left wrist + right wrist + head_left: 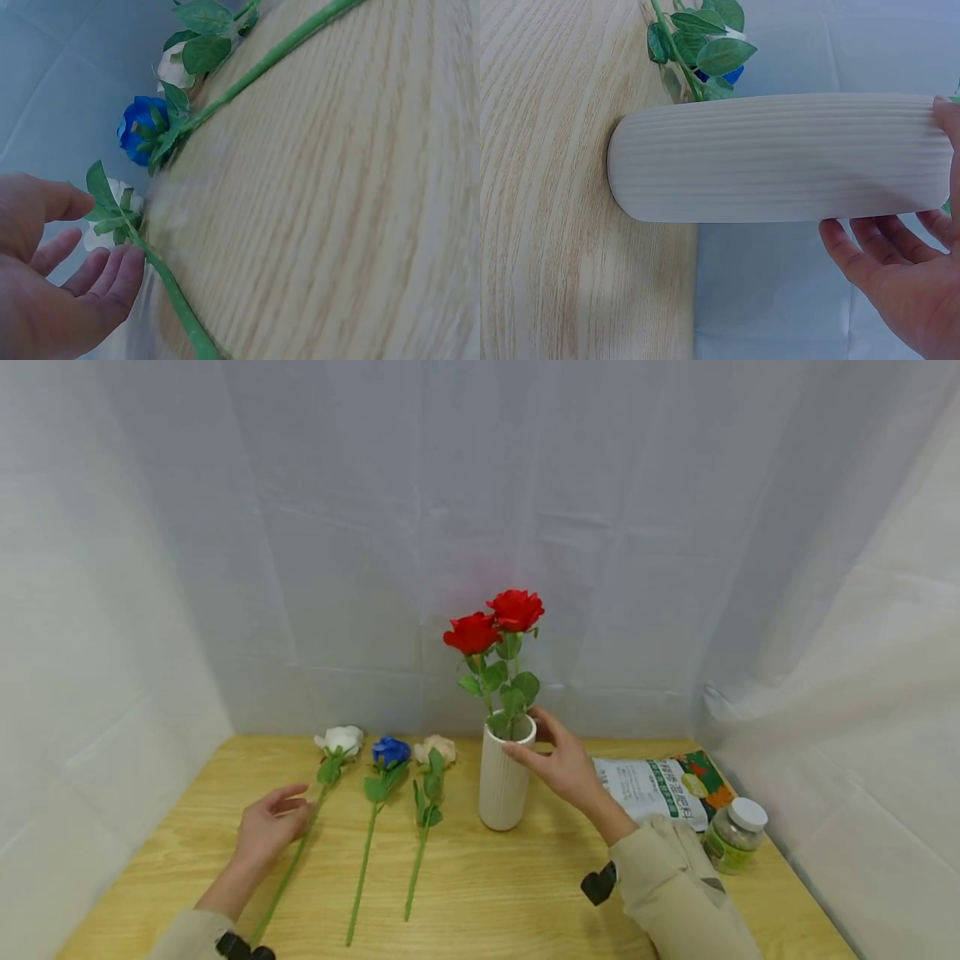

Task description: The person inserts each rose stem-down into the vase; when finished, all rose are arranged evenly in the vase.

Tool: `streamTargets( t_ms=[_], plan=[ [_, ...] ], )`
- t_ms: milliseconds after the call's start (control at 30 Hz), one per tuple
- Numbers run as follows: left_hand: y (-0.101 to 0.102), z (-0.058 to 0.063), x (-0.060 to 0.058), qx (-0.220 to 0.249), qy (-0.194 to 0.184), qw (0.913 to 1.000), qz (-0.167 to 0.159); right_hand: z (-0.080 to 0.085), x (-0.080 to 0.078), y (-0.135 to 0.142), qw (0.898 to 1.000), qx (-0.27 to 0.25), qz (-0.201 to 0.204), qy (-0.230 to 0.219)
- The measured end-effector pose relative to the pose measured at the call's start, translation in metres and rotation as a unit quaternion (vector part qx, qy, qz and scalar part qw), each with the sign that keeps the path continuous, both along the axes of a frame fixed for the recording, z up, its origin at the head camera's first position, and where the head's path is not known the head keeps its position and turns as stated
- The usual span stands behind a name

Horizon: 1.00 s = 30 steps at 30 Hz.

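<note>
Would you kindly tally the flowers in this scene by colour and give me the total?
Long-stemmed red flowers in the ribbed white cylindrical vase: 2
Long-stemmed white flower: 1
Long-stemmed blue flower: 1
Long-stemmed beige flower: 1
Total: 5

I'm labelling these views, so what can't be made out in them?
Red roses: lower stems hidden inside the vase, head view.
Pouch: fine print too small, head view.
White rose: stem cut off by the bottom edge, left wrist view.
Blue rose: bloom mostly hidden behind leaves, right wrist view.
</note>
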<state>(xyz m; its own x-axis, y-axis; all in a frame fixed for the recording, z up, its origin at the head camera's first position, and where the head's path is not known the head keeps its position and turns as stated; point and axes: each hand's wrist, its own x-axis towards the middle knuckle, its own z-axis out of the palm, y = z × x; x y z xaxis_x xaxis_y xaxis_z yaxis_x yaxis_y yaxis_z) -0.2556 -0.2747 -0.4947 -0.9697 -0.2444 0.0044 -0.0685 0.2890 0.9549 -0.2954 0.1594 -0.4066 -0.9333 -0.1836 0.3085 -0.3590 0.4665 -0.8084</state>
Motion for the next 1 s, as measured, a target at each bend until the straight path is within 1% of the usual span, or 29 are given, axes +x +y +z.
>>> streamTargets(
  t_ms=[167,333,433,567,633,733,833,900,1000],
  plan=[
    [-0.003,-0.005,0.001,-0.011,-0.002,0.9999,-0.004,0.000,0.001,0.000,1.000,0.002,-0.001,0.003],
    [-0.007,-0.008,0.001,-0.064,0.000,0.9979,-0.006,0.000,0.000,0.000,1.000,0.003,-0.003,0.003],
    [-0.010,-0.010,0.002,-0.115,-0.001,0.9933,-0.011,0.000,0.000,0.000,1.000,0.003,-0.002,0.004],
    [-0.012,-0.010,0.002,-0.179,0.008,0.9836,-0.018,-0.001,0.000,0.000,1.000,0.002,0.000,0.008],
    [-0.012,-0.009,0.002,-0.197,0.013,0.9800,-0.022,-0.001,-0.001,0.000,1.000,0.001,0.001,0.010],
    [-0.011,-0.009,0.001,-0.214,0.019,0.9763,-0.028,-0.001,-0.001,0.000,1.000,0.001,0.002,0.013],
    [-0.010,-0.009,0.000,-0.221,0.020,0.9745,-0.031,-0.001,-0.001,0.000,1.000,0.002,0.001,0.014],
    [-0.011,-0.008,0.000,-0.222,0.019,0.9742,-0.035,-0.001,-0.001,0.000,1.000,0.002,0.000,0.014],
    [-0.012,-0.007,0.001,-0.214,0.008,0.9758,-0.042,-0.001,-0.001,0.000,1.000,0.000,-0.001,0.013]
  ],
)
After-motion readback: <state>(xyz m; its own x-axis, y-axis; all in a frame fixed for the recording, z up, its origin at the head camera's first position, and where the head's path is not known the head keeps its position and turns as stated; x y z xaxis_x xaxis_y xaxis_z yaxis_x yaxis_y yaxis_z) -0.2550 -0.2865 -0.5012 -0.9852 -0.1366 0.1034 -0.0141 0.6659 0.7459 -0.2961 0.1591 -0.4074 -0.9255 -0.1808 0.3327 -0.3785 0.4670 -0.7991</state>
